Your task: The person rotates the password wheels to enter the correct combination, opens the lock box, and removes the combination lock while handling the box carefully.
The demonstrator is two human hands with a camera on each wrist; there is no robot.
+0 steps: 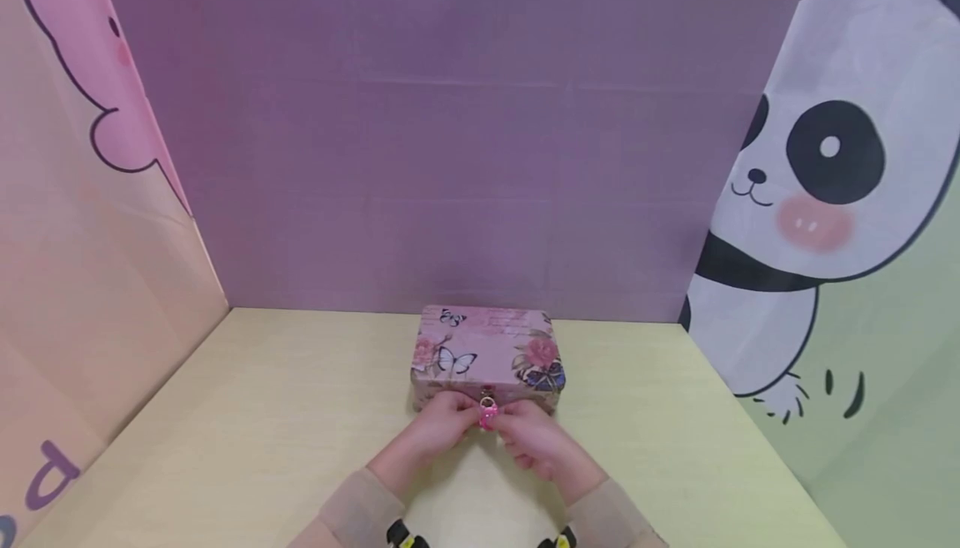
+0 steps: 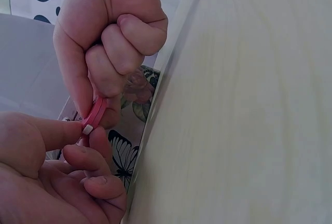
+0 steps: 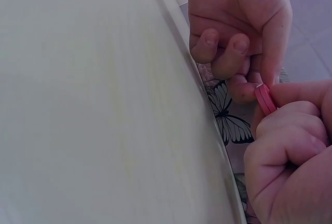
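A small pink padlock [image 1: 488, 417] with a ring-like metal shackle hangs at the front clasp of a pink box [image 1: 491, 335] printed with butterflies and roses. My left hand [image 1: 442, 424] pinches one side of the padlock between thumb and forefinger, its other fingers loosely bent. From the opposite side, my right hand [image 1: 536, 438] pinches it too, with the remaining fingers curled into the palm. A small white piece shows on the lock's edge in the left wrist view. The box's lid is down, and both hands partly cover its front face.
The box stands on a pale wooden table [image 1: 300, 398], close to the purple back wall [image 1: 450, 156]. Printed side panels flank the table, with a panda [image 1: 825, 223] on the right one.
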